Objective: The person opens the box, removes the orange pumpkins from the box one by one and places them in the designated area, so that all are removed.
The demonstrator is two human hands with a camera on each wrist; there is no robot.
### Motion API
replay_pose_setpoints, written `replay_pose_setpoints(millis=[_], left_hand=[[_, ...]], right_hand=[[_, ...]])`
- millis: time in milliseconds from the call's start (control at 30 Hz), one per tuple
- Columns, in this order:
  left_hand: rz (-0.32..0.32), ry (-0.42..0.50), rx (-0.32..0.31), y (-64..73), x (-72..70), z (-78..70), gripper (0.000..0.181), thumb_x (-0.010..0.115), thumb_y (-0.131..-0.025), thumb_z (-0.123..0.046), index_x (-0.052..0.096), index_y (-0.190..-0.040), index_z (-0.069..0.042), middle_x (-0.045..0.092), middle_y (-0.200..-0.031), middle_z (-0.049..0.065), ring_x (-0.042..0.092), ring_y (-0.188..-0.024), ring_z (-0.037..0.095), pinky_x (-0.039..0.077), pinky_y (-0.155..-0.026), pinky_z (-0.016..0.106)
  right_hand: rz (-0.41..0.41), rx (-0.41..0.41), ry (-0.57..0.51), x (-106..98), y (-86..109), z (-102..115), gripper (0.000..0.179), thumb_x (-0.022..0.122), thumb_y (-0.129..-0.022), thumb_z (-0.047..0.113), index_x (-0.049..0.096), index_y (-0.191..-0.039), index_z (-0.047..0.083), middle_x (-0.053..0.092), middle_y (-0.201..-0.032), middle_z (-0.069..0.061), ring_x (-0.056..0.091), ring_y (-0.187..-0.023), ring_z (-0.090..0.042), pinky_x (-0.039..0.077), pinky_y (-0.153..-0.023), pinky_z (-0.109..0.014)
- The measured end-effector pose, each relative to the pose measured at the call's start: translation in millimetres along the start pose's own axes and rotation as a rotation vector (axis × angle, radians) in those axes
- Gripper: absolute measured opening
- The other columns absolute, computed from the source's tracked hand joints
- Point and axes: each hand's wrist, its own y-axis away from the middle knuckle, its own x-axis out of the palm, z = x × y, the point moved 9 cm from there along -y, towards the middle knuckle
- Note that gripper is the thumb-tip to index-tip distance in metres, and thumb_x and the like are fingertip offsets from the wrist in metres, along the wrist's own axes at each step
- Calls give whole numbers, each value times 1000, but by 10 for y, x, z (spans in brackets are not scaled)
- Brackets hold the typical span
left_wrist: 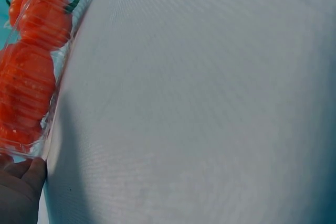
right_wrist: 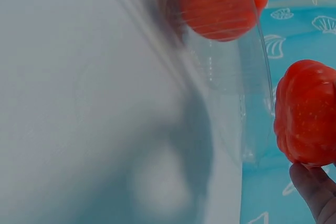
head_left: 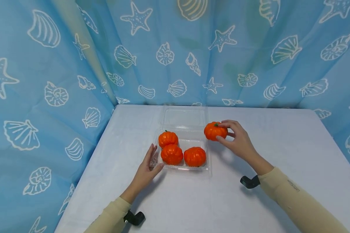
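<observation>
Between its thumb and fingers, my right hand (head_left: 238, 139) holds a small orange pumpkin (head_left: 214, 131) with a green stem. The pumpkin is raised near the back right corner of a clear plastic clamshell box (head_left: 189, 143). Three more pumpkins stand in the box: one at the back left (head_left: 168, 138), one at the front left (head_left: 171, 154) and one at the front right (head_left: 194, 157). With straight fingers spread, my left hand (head_left: 145, 171) rests against the box's left side, its thumb near the front corner. The right wrist view shows the held pumpkin (right_wrist: 307, 113) beside the box wall.
The box's clear lid (head_left: 184, 116) lies folded back toward the table's rear edge. A white cloth covers the table (head_left: 189, 200). Behind and to the left hangs a blue curtain (head_left: 151, 71) with shells and starfish. Dark wrist devices (head_left: 249, 182) sit under both sleeves.
</observation>
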Motion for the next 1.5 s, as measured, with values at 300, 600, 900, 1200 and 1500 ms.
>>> replay_pose_setpoints(millis=[300,600,900,1200,1500], left_hand=[[4,17,38,-4,13,-44,88,71,-96,-21,15,-164,-11,30,-165,8,27,-152,31,36,-113,57],[-8,7,21,23,-5,-37,90,72,-95,-25,16,-164,-12,31,-165,6,28,-152,29,38,-112,55],[-17,-16,31,24,-4,-40,89,72,-95,-27,17,-164,-11,32,-165,8,29,-151,32,37,-112,56],[-9,-21,10,54,14,-7,90,72,-95,-28,17,-164,-14,32,-165,5,29,-152,29,38,-112,55],[-9,-16,15,31,3,-39,90,72,-95,-27,16,-164,-14,31,-165,5,27,-152,29,37,-112,56]], right_hand=[[-45,1,27,-102,62,-129,43,79,-89,13,60,-127,4,49,-141,-17,48,-129,-38,55,-92,-58],[-37,42,41,-111,127,-288,41,78,-90,14,59,-125,1,48,-141,-19,47,-130,-41,53,-95,-58],[-28,57,59,-101,169,-489,40,78,-90,10,60,-123,-1,49,-140,-20,48,-129,-41,52,-97,-56],[10,91,77,-23,212,-686,40,79,-89,10,60,-123,1,48,-141,-20,47,-130,-42,50,-99,-56],[9,82,67,-28,178,-741,37,80,-88,8,59,-119,4,48,-141,-19,47,-131,-41,49,-100,-55]])
